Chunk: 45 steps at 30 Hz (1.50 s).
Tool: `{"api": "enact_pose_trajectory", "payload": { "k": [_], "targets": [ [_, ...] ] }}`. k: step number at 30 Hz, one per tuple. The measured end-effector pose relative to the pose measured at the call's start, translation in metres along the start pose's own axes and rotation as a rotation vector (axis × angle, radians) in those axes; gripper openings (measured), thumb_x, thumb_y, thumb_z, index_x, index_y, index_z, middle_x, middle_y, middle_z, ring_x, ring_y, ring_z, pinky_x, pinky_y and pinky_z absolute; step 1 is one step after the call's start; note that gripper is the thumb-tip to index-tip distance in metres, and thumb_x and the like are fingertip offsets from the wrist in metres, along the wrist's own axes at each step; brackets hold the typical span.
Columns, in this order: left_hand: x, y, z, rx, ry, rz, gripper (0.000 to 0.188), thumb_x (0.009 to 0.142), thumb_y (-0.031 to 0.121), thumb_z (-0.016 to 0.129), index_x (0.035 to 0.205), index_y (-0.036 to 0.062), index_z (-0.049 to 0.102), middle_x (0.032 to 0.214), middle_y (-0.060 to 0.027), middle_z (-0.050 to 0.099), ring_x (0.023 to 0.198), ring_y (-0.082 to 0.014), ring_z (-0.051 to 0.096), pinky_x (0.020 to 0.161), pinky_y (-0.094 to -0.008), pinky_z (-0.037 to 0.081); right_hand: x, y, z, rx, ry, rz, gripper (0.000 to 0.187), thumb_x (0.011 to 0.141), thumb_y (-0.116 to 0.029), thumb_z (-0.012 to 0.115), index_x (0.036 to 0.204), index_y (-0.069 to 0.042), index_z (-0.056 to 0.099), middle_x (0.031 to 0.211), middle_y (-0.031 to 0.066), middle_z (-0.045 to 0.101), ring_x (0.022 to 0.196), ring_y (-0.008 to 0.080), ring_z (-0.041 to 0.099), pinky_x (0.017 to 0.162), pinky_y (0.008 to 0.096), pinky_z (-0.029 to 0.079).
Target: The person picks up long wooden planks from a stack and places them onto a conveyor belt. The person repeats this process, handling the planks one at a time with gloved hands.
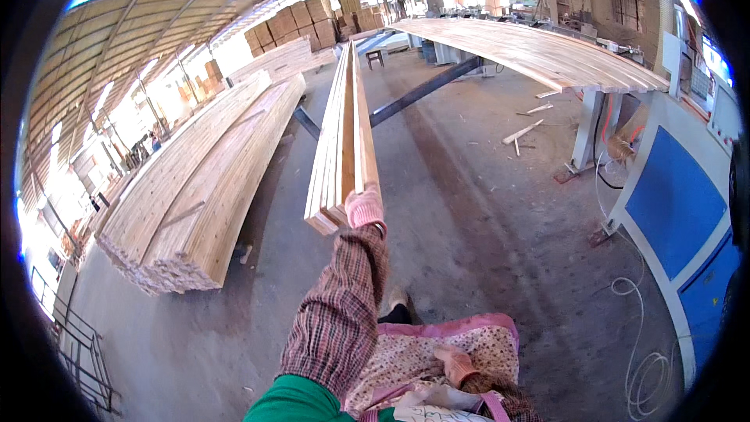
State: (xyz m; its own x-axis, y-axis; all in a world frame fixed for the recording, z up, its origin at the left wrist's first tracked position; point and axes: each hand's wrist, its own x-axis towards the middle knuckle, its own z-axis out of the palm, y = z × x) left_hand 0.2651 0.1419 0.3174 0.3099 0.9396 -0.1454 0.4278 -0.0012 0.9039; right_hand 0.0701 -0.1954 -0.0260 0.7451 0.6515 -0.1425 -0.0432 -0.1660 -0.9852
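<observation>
Clamped with the left hand [365,208] on the boards [337,148], at the right of their near end; well clear of the right hand [456,365], low by the apron [494,344]. Cannot tell whether closed there. Reaching nearly straight forward in a checked sleeve [334,312]. Pointing lengthwise away from the body.

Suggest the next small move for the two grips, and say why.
I'd probably bring the right grip up to the near end of the long wooden boards, beside the left grip. Only the left is at that end, on its right side, while the right is down by the spotted apron, so a second grip might steady them.
</observation>
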Motion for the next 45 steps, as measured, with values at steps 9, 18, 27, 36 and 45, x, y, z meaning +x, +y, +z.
{"api": "enact_pose_trajectory", "payload": {
  "k": [9, 18, 27, 36, 45],
  "targets": [
    [0.026, 0.002, -0.008, -0.011, 0.006, 0.010, 0.066, 0.095, 0.047, 0.073, 0.138, -0.0023, 0.065, 0.130, -0.0230, 0.073, 0.118, -0.0361, 0.072, 0.097, -0.0445, 0.056, 0.004, 0.056, 0.007, 0.067, 0.091, -0.063, 0.036, 0.100, -0.029, 0.068, 0.122, -0.001, 0.074, 0.101, 0.0094, 0.074, 0.088, 0.0184, 0.068, 0.080, 0.0332, 0.054],
    [0.051, -0.053, -0.024, 0.443, -0.251, 0.468, 0.049, 0.098, 0.033, 0.067, 0.135, 0.0003, 0.066, 0.123, -0.0197, 0.074, 0.107, -0.0303, 0.074, 0.087, -0.0386, 0.059, 0.013, 0.053, 0.011, 0.020, 0.100, -0.193, 0.039, 0.100, -0.028, 0.068, 0.125, 0.001, 0.074, 0.111, 0.0115, 0.076, 0.098, 0.0205, 0.068, 0.092, 0.0348, 0.053],
    [-0.024, -0.098, -0.120, 0.208, -0.153, 0.750, 0.040, 0.099, 0.031, 0.072, 0.136, 0.0144, 0.071, 0.127, -0.0102, 0.076, 0.111, -0.0279, 0.075, 0.093, -0.0399, 0.058, 0.013, 0.024, 0.019, 0.330, 0.101, 0.224, 0.024, 0.096, -0.025, 0.073, 0.111, -0.007, 0.077, 0.084, 0.0018, 0.071, 0.048, 0.0114, 0.047, 0.043, 0.0301, 0.035],
    [0.042, -0.057, -0.069, 1.630, 0.444, 1.639, 0.068, 0.104, 0.061, 0.051, 0.161, 0.0256, 0.043, 0.167, -0.0039, 0.043, 0.158, -0.0248, 0.033, 0.133, -0.0601, 0.012, 0.007, -0.032, 0.018, 0.558, 0.040, 0.496, 0.034, 0.099, -0.019, 0.067, 0.128, -0.001, 0.070, 0.112, 0.0152, 0.075, 0.088, 0.0256, 0.074, 0.074, 0.0364, 0.060],
    [0.034, -0.037, -0.086, 1.476, -0.011, 1.464, 0.048, 0.094, 0.058, 0.066, 0.120, 0.0187, 0.072, 0.129, 0.0014, 0.062, 0.142, -0.0277, 0.044, 0.126, -0.0714, 0.013, 0.009, -0.001, 0.015, 0.408, 0.146, 0.534, 0.040, 0.095, -0.013, 0.071, 0.131, 0.004, 0.069, 0.118, 0.0143, 0.075, 0.108, 0.0249, 0.070, 0.094, 0.0326, 0.054]
  ]
}}
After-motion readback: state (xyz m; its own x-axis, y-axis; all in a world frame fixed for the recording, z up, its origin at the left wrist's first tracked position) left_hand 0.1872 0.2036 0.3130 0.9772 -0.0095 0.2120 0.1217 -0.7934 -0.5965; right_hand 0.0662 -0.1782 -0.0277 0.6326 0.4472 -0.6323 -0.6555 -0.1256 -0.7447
